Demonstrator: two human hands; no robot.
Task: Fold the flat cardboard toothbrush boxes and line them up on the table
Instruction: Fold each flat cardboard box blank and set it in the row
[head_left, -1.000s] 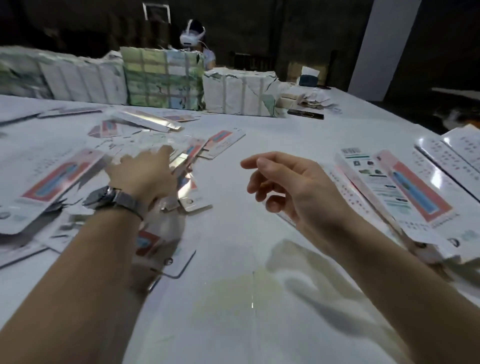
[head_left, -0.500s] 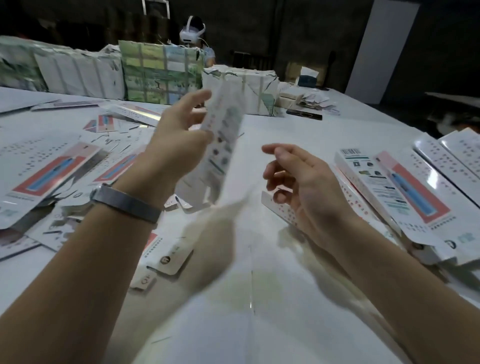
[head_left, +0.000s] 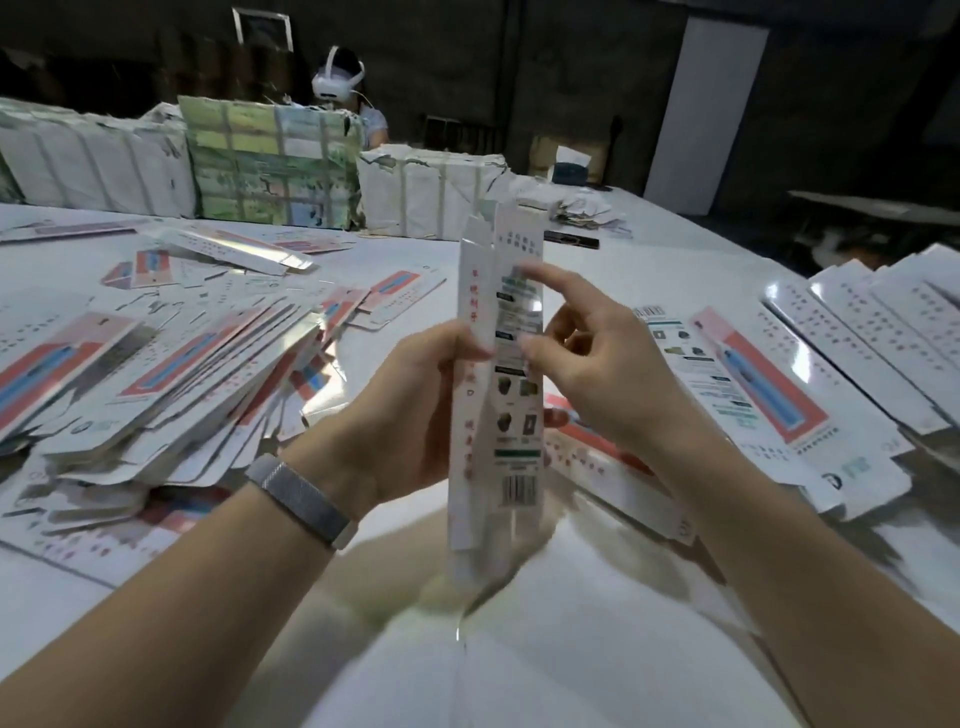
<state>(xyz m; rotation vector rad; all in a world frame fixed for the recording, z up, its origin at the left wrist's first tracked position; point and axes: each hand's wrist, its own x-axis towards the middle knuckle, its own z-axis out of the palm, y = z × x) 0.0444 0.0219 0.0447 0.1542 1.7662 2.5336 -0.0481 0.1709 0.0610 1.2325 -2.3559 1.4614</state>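
Held upright above the white table's (head_left: 597, 270) near edge, long white printed cardboard toothbrush box (head_left: 498, 395) gripped by left hand (head_left: 410, 410), right hand (head_left: 597, 364) fingers (head_left: 558, 283) pinching its panel, likely to square it open.

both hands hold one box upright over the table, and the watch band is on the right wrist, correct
Not quite: the head view shows the watch band on the left wrist. The rest stands: left hand and right hand hold one box upright over the table.

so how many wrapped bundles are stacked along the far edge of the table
3 that I can tell: a white bundle at far left, a green printed bundle in the middle, a smaller white bundle to its right. More may be hidden behind them.
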